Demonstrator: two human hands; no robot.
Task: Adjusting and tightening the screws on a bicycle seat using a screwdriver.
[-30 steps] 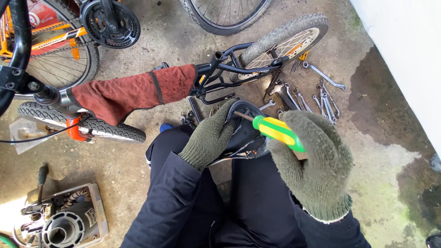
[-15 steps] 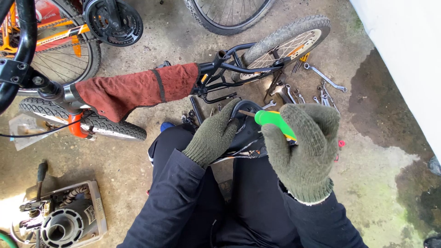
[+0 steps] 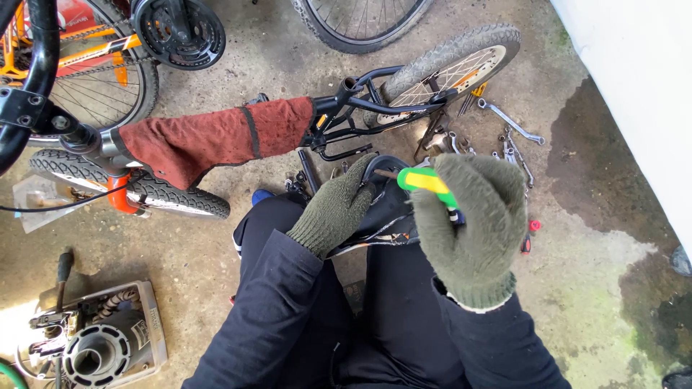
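Right hand (image 3: 472, 227) in olive knit glove, grip closed around green-and-yellow-handled screwdriver (image 3: 427, 184), tip aimed left at black bicycle saddle (image 3: 386, 198). Saddle sits on person's lap over dark trousers. Left hand (image 3: 335, 209), same glove type, grip pressed on saddle's left edge; fingers partly hidden, can't tell if they wrap it. Beyond knees: small black-framed bicycle (image 3: 375, 101) lying on concrete floor (image 3: 591, 274), red cloth (image 3: 216, 137) draped over its frame. Steel wrenches (image 3: 508, 137) scattered at right.
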